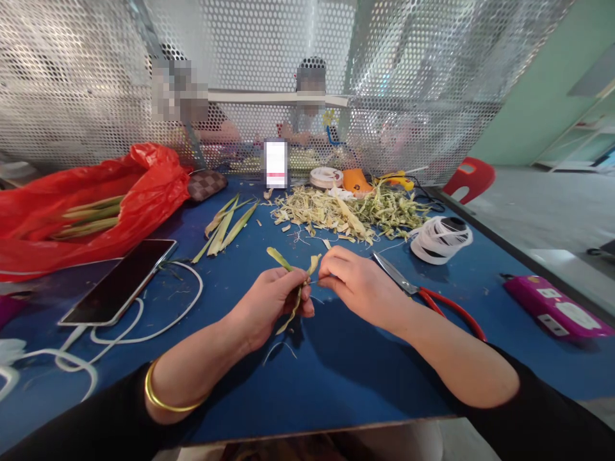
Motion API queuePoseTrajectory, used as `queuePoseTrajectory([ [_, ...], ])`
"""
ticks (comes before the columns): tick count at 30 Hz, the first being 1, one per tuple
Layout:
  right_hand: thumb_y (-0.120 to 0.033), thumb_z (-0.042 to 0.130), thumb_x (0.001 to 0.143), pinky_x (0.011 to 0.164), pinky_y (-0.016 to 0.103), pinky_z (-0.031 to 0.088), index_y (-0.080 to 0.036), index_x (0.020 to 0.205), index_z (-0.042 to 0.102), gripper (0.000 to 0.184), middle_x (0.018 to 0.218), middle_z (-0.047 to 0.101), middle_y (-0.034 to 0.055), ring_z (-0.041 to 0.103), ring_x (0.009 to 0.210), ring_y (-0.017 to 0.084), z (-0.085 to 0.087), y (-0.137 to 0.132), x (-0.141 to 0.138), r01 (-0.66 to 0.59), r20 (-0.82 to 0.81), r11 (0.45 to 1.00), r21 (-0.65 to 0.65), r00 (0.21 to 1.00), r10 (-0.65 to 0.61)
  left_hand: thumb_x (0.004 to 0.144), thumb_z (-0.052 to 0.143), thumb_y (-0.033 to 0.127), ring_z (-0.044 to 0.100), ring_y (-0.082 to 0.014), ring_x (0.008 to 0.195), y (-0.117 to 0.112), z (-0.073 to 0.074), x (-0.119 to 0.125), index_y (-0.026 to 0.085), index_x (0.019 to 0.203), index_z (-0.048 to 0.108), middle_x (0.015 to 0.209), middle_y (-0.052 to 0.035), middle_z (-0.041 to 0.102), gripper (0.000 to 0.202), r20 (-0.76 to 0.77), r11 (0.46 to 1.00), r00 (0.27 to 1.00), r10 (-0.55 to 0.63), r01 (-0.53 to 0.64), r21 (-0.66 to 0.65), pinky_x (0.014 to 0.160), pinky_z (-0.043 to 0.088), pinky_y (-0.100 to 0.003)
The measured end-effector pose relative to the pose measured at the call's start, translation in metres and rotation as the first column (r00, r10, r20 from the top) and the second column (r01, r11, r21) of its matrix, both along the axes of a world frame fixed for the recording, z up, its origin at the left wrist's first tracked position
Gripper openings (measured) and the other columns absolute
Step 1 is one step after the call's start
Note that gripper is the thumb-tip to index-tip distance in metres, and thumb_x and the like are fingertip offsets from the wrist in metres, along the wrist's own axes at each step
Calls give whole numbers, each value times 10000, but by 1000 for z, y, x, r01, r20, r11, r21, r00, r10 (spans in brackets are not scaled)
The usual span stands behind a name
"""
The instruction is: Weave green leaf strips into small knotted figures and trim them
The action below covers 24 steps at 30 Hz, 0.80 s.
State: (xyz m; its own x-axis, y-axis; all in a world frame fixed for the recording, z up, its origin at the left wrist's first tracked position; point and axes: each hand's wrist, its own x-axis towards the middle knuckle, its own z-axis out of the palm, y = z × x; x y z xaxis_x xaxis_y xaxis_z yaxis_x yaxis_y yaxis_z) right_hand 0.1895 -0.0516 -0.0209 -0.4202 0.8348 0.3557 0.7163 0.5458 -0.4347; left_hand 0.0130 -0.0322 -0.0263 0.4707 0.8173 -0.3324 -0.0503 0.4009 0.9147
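My left hand is closed, pinching a small bundle of dried corn husk whose pale and green ends stick out above and below the fingers. Close beside it, my right hand is closed too, its fingertips pinching a thin white thread that runs to the bundle. Under my left hand, a loose bit of thread lies on the blue table. To the right lie scissors with red handles, partly behind my right forearm, and a spool of white thread.
Husk scraps are heaped at the back; longer husk leaves lie left of them. A red plastic bag, a phone with a white cable and a purple pouch flank the hands. Behind a perforated metal screen sit two people.
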Motion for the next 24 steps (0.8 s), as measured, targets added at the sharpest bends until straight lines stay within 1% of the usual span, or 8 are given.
queuePoseTrajectory([
  [3, -144, 482, 893, 690, 263, 432, -171, 807, 571, 127, 935, 583, 53, 571, 778, 140, 0, 0, 0, -29, 58, 996, 87, 998, 24, 797, 560, 290, 545, -110, 490, 1, -2, 0, 149, 631, 565, 561, 11, 542, 218, -9, 1000, 1000, 17, -16, 12, 570, 495, -256],
  [5, -136, 477, 895, 793, 300, 423, -169, 809, 573, 133, 1033, 596, 82, 570, 921, 173, -1, -1, -2, -59, 41, 981, 186, 998, 53, 796, 549, 275, 543, -111, 487, 0, -2, 1, 149, 634, 567, 562, 7, 546, 205, -20, 1000, 1000, -10, 10, 26, 566, 491, -258],
  [7, -131, 464, 902, 840, 317, 402, -171, 822, 562, 133, 1054, 606, 89, 555, 979, 182, -3, -1, -4, -80, 8, 974, 214, 997, 80, 795, 543, 265, 537, -111, 482, -1, -2, 3, 148, 650, 577, 559, 9, 541, 190, -17, 998, 999, -48, 49, 25, 555, 485, -258],
  [10, -142, 419, 923, 732, 287, 398, -179, 831, 522, 143, 865, 614, 49, 551, 799, 157, -7, -1, -7, -28, -6, 989, 148, 1000, 29, 788, 560, 257, 522, -107, 475, -4, 0, 5, 144, 685, 591, 568, 20, 529, 156, 27, 998, 997, -66, 66, -9, 561, 496, -272],
  [13, -142, 392, 921, 661, 277, 359, -190, 811, 476, 147, 734, 566, 10, 489, 661, 145, -10, -2, -8, 35, 23, 990, 135, 999, -38, 791, 570, 253, 515, -103, 485, -7, 3, 7, 140, 690, 593, 584, 16, 531, 154, 63, 995, 995, -82, 85, -50, 601, 516, -291],
  [19, -184, 362, 927, 605, 270, 326, -194, 794, 455, 163, 687, 550, 8, 470, 611, 141, -10, -2, -10, 50, 11, 990, 129, 999, -52, 800, 567, 265, 544, -114, 564, -10, 5, 5, 158, 747, 590, 642, 17, 551, 122, 131, 985, 982, -135, 148, -92, 710, 528, -336],
  [22, -174, 365, 916, 596, 264, 335, -196, 775, 443, 163, 677, 537, 7, 483, 617, 141, -7, -3, -9, 67, -41, 991, 116, 997, -63, 808, 550, 263, 581, -126, 644, -10, 7, 3, 156, 788, 593, 699, 2, 572, 117, 134, 984, 980, -149, 160, -76, 750, 505, -312],
  [24, -166, 369, 906, 585, 257, 337, -200, 762, 434, 162, 666, 525, 2, 481, 608, 138, -5, -4, -8, 77, -67, 991, 108, 995, -70, 812, 549, 278, 594, -130, 675, -10, 8, 2, 158, 795, 585, 730, -6, 582, 126, 83, 984, 982, -172, 175, -34, 707, 489, -271],
])
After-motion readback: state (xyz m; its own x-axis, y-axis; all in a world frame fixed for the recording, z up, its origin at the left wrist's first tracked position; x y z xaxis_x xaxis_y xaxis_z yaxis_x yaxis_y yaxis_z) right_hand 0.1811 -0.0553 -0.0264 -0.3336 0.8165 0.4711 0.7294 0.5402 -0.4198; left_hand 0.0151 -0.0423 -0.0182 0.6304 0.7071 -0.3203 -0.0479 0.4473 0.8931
